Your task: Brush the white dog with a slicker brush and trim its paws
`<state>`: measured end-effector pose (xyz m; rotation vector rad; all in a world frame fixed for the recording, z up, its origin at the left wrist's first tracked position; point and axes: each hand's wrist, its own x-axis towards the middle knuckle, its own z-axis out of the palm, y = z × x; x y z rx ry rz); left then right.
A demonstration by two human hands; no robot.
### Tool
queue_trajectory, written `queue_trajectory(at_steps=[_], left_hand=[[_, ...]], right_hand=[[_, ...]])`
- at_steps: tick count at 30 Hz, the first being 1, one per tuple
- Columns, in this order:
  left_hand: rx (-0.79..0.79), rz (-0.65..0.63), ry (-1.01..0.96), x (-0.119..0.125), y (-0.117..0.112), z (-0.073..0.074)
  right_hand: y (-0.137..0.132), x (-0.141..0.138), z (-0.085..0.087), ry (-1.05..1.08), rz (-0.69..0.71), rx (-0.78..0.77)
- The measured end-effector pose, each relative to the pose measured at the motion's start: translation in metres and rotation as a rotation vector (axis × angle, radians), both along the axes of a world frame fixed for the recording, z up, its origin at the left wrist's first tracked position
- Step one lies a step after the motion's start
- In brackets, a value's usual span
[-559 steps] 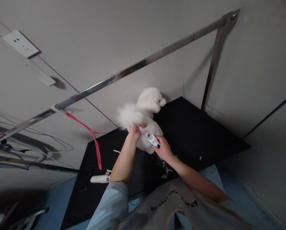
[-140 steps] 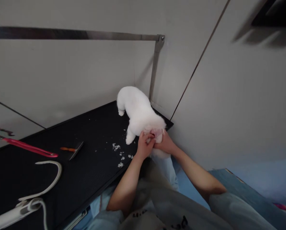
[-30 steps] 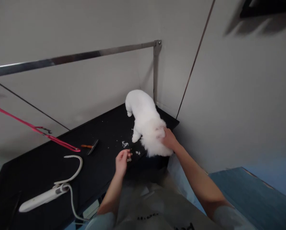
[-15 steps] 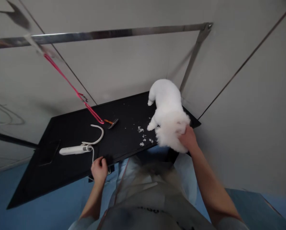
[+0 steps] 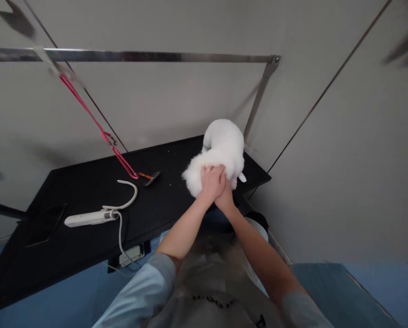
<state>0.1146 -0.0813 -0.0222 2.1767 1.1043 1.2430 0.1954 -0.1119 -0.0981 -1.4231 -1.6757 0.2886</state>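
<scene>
A fluffy white dog (image 5: 226,136) is at the right end of the black table (image 5: 97,191), its head at the front edge and turned leftward. My left hand (image 5: 212,181) lies over the fur of its head with the fingers bent onto it. Tight against it, my right hand (image 5: 224,198) holds the near side of the head, its fingers partly hidden by fur and by my left hand. The dog's face is hidden. A small white piece (image 5: 242,177), perhaps a paw, shows beside the dog at the right.
A white clipper-shaped device (image 5: 87,219) with a cord and a curved white hook-shaped piece (image 5: 135,196) lie on the table. Nearby is a comb-like tool with an orange handle (image 5: 145,176). A pink lead (image 5: 84,109) hangs from the metal bar (image 5: 149,56) above.
My left hand has moved from the table's front edge onto the dog's head, beside my right hand. The dog's head has turned leftward. White fur tufts on the table no longer show.
</scene>
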Motion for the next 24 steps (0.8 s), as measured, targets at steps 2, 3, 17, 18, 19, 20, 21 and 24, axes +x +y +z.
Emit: queue_trajectory(at_steps=[2,3,17,18,19,20,21,24], left_hand=[[0.006,0.11,-0.014,-0.007,0.026,-0.007],[0.012,0.118,-0.02,-0.015,0.038,-0.01],[0.147,-0.185,0.237,-0.068,0.081,-0.026],[0.132,-0.199,0.267,-0.07,0.08,-0.025],[0.117,-0.213,0.289,-0.073,0.079,-0.024],[0.104,-0.227,0.299,-0.075,0.078,-0.022],[0.092,-0.242,0.297,-0.078,0.076,-0.02],[0.055,-0.285,0.241,-0.081,0.073,-0.014]], right_hand=[[0.009,-0.005,-0.004,0.127,-0.038,0.005],[0.013,-0.007,-0.005,0.22,-0.041,-0.002],[0.062,-0.005,0.02,0.762,0.034,-0.157],[0.06,-0.004,0.021,0.758,0.059,-0.165],[0.059,-0.004,0.023,0.757,0.078,-0.178],[0.058,-0.004,0.025,0.759,0.08,-0.19],[0.058,-0.004,0.028,0.756,0.06,-0.197],[0.059,-0.006,0.037,0.687,-0.085,-0.185]])
